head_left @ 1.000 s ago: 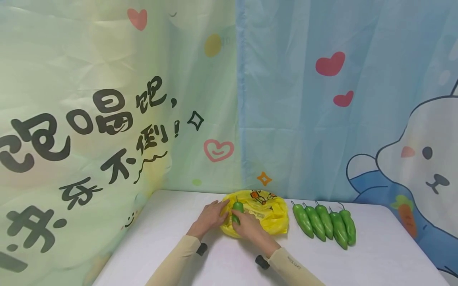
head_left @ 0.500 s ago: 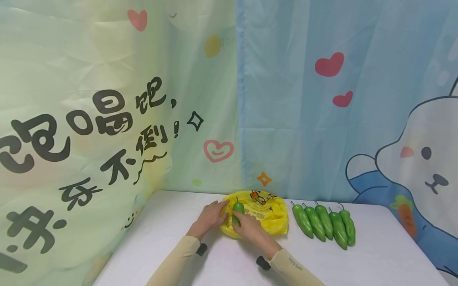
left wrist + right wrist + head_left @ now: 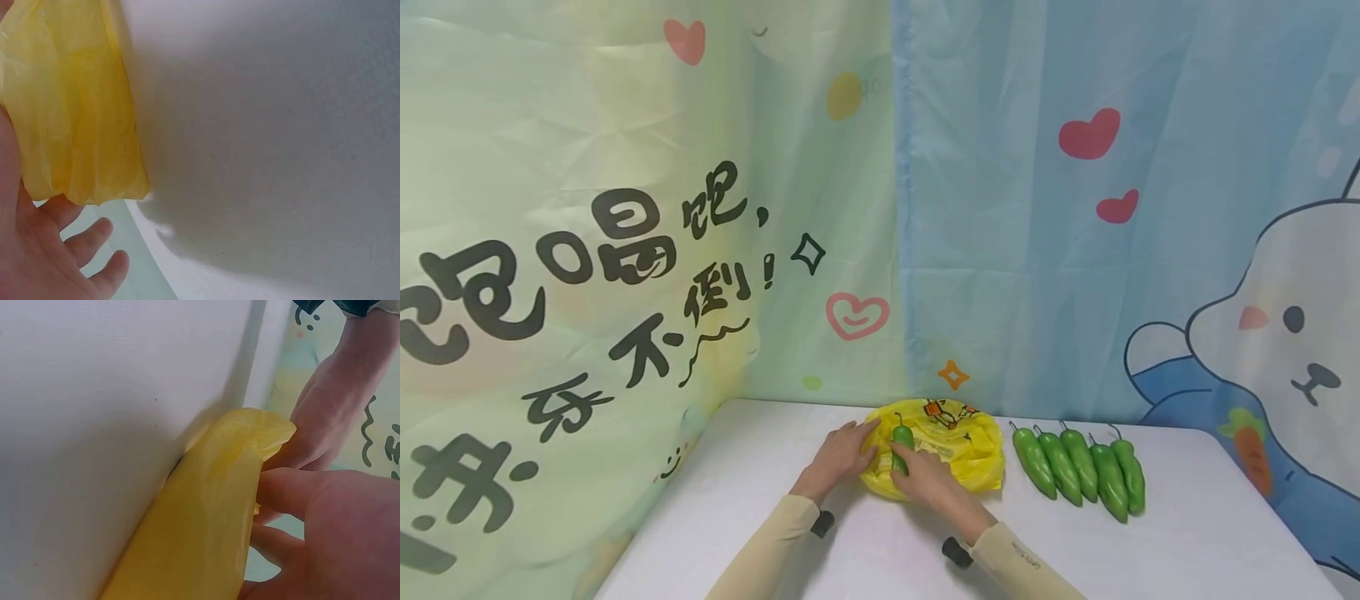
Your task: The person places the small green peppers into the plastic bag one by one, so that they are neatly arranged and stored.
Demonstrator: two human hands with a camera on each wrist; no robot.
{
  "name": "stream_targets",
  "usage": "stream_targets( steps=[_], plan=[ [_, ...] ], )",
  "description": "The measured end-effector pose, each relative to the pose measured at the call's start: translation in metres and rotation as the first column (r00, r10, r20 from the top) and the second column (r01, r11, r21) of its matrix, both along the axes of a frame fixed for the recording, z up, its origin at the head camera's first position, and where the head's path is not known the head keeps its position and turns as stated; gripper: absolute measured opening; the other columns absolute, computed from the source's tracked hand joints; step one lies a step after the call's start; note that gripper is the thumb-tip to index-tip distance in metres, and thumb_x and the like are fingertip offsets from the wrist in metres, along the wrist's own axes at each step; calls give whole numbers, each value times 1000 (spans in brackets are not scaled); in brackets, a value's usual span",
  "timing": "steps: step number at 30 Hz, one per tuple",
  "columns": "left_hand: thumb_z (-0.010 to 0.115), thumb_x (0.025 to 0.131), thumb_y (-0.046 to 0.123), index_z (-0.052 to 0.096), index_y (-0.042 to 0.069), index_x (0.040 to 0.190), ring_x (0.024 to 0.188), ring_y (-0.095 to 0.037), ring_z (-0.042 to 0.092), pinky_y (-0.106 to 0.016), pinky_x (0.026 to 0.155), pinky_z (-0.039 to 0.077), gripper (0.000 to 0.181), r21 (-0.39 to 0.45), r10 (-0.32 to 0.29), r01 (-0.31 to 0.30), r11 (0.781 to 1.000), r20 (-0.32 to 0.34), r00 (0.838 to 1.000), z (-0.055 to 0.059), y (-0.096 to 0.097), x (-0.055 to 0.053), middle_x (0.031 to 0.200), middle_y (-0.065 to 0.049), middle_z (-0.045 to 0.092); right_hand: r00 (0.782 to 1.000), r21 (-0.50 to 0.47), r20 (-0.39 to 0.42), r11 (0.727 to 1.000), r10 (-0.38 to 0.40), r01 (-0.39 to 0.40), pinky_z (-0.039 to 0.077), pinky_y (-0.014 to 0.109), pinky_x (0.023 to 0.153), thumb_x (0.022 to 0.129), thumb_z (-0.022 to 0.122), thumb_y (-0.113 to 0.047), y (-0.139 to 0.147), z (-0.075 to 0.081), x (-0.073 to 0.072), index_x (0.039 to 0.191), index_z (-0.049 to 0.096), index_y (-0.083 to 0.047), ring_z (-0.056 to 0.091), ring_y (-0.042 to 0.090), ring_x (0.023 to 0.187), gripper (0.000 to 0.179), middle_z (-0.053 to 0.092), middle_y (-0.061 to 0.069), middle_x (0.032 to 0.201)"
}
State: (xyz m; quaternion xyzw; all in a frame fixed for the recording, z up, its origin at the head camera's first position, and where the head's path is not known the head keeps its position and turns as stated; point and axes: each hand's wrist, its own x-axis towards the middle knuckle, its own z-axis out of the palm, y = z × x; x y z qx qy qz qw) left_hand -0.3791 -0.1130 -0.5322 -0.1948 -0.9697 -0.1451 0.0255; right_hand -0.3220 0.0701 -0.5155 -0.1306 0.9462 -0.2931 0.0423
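Note:
A crumpled yellow plastic bag (image 3: 973, 467) lies with its mouth spread on the white table. My left hand (image 3: 842, 454) pinches the bag's left rim; in the left wrist view some fingers (image 3: 90, 240) spread out beyond the yellow plastic. Within the bag's mouth, a green pepper (image 3: 902, 435) points its stem away from me. My right hand (image 3: 928, 479) reaches over the near rim and holds this pepper between thumb and fingers. Its lower end is partly hidden by that hand. In the right wrist view the bag wall (image 3: 206, 506) hides the fingertips.
Right of the bag, several green peppers (image 3: 1078, 467) lie side by side on the table (image 3: 865, 558). Printed curtains (image 3: 820, 208) hang behind and to the left of the table.
My right hand and the pepper have shifted very slightly to the right inside the bag. The left hand and the row of peppers stay where they were.

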Motion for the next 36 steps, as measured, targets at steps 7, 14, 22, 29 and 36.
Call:
stream_targets(
  steps=[7, 14, 22, 29, 36],
  plan=[
    [52, 102, 32, 47, 16, 150, 140, -38, 47, -56, 116, 40, 51, 5, 1, -1, 1000, 7, 1000, 0, 0, 0, 145, -13, 58, 1000, 15, 3, 1000, -4, 4, 37, 73, 108, 98, 59, -26, 3, 4, 3, 147, 51, -13, 49, 52, 131, 50, 55, 26, 143],
    [53, 101, 31, 47, 16, 151, 139, -39, 47, -56, 115, 41, 52, 4, -7, 7, 1000, 1, 1000, 0, -1, 0, 145, -14, 58, 1000, 23, 3, 1000, -4, 4, 30, 78, 109, 99, 58, -30, 7, 7, 8, 148, 50, -15, 38, 54, 140, 52, 47, 28, 149],
    [52, 101, 31, 47, 15, 150, 139, -39, 48, -56, 114, 42, 51, 4, -8, 9, 1000, -3, 1000, -1, -1, -1, 143, -13, 60, 1000, 32, -24, 999, 2, -2, 28, 82, 106, 99, 59, -31, 13, 8, 10, 149, 49, -15, 37, 53, 141, 53, 45, 28, 151],
    [51, 102, 33, 47, 16, 151, 140, -39, 47, -55, 116, 40, 52, 12, -1, 0, 1000, 15, 1000, -2, -1, -3, 143, -12, 60, 1000, 35, -31, 999, 7, -6, 24, 82, 109, 100, 60, -34, 19, 12, 14, 149, 48, -17, 36, 52, 142, 54, 44, 26, 153],
    [51, 101, 33, 47, 17, 150, 140, -38, 47, -56, 116, 40, 52, 15, 5, -5, 1000, 19, 1000, -3, -2, -3, 143, -12, 60, 1000, 33, -30, 999, 6, -5, 23, 80, 112, 100, 60, -33, 23, 14, 17, 151, 47, -17, 34, 52, 143, 55, 43, 24, 154]
  ],
)
